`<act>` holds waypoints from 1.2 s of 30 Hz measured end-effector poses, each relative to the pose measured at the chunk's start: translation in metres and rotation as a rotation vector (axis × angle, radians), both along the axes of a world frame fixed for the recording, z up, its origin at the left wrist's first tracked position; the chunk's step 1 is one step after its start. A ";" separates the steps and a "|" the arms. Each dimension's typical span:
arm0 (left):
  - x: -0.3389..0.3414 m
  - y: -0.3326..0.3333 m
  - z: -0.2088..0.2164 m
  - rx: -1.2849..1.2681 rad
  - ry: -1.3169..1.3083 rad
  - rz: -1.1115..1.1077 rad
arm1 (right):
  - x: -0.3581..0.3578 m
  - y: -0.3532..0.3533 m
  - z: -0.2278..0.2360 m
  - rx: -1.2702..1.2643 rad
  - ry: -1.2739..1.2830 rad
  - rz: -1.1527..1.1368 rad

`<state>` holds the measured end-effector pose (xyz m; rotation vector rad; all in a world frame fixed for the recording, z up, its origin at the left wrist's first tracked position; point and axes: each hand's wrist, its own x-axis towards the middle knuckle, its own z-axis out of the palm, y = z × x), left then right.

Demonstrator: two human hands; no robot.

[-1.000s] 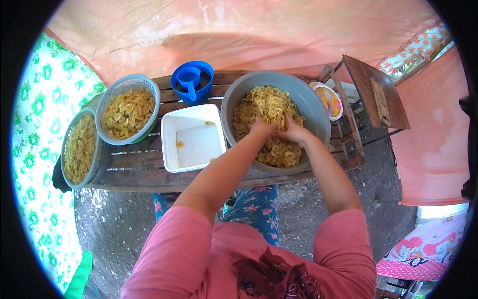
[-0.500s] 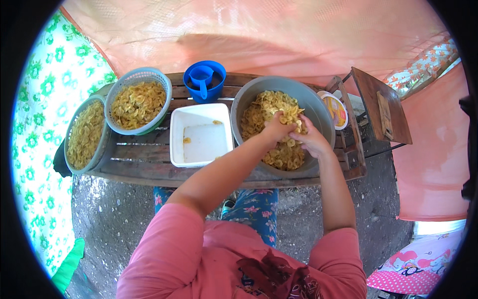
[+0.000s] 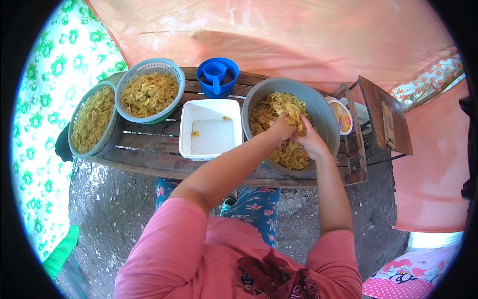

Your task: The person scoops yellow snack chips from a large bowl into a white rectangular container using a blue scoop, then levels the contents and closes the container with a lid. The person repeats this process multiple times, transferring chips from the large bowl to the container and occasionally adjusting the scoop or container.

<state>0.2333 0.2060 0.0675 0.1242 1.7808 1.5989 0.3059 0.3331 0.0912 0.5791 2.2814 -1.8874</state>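
A wide grey basin [image 3: 326,117] at the right of the table holds a heap of thin yellow banana chips [image 3: 289,157]. Both of my hands are inside it, close together over the heap. My left hand [image 3: 282,127] curls round some chips, its fingertips partly hidden among them. From the other side, my right hand [image 3: 313,142] cups the same bunch, fingers bent toward the left hand. Just left of the basin stands a white square tub [image 3: 211,132] with a few stray chips on its bottom.
Two baskets of chips, a round one [image 3: 179,89] and another [image 3: 107,137], stand at the left of the slatted wooden table [image 3: 144,162]. A blue bucket [image 3: 226,89] with a blue dipper [image 3: 214,70] is behind the tub. A round lidded container [image 3: 341,115] and wooden board [image 3: 386,114] are at right.
The view has shifted slightly, so the table's things appear a little further right. My hands stay in the basin, now closer together and a bit lower round the chips.
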 end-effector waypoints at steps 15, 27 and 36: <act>-0.028 -0.063 0.074 0.319 0.217 0.157 | -0.044 -0.063 0.073 0.175 0.388 0.137; -0.043 -0.224 0.014 0.096 -0.157 0.231 | -0.079 -0.189 0.006 0.041 0.004 0.487; -0.064 -0.225 0.023 -0.175 -0.196 0.292 | -0.067 -0.090 0.016 0.131 0.176 0.207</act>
